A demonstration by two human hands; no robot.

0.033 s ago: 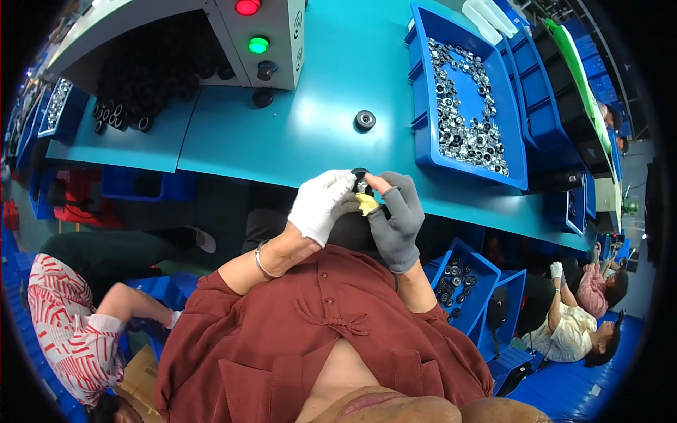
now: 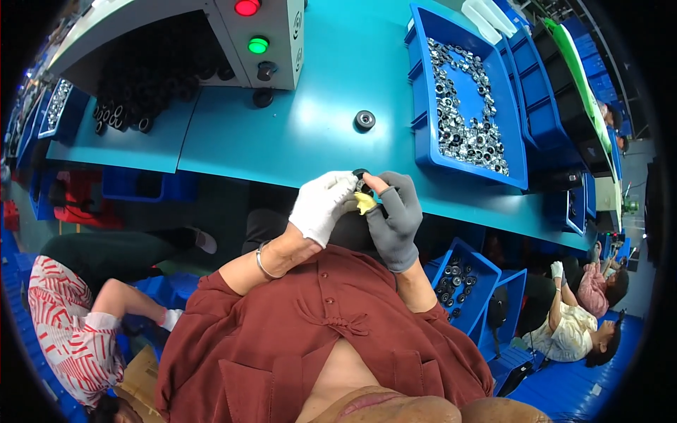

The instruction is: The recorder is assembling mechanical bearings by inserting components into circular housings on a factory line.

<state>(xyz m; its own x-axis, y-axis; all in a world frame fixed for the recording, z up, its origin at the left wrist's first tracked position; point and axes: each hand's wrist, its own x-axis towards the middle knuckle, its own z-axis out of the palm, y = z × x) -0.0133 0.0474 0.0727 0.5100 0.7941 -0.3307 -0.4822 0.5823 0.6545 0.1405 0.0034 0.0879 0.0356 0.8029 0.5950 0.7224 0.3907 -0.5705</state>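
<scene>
My left hand (image 2: 321, 204), in a white glove, and my right hand (image 2: 398, 218), in a grey glove, meet just in front of the teal table's near edge (image 2: 296, 158). Between their fingertips is a small black round part (image 2: 362, 185), gripped by my left fingers with my right thumb pressed on it. A small yellow piece (image 2: 364, 203) sits just under the part, pinched in my right hand. Another black round part (image 2: 364, 120) lies alone on the table beyond my hands.
A blue bin (image 2: 423, 84) of several shiny metal rings stands at the right. A grey control box (image 2: 282, 42) with red and green lights is at the back, beside a pile of black parts (image 2: 148, 77). A lower blue bin (image 2: 458, 282) holds dark parts. Other people sit at left (image 2: 63, 331) and right (image 2: 585, 310).
</scene>
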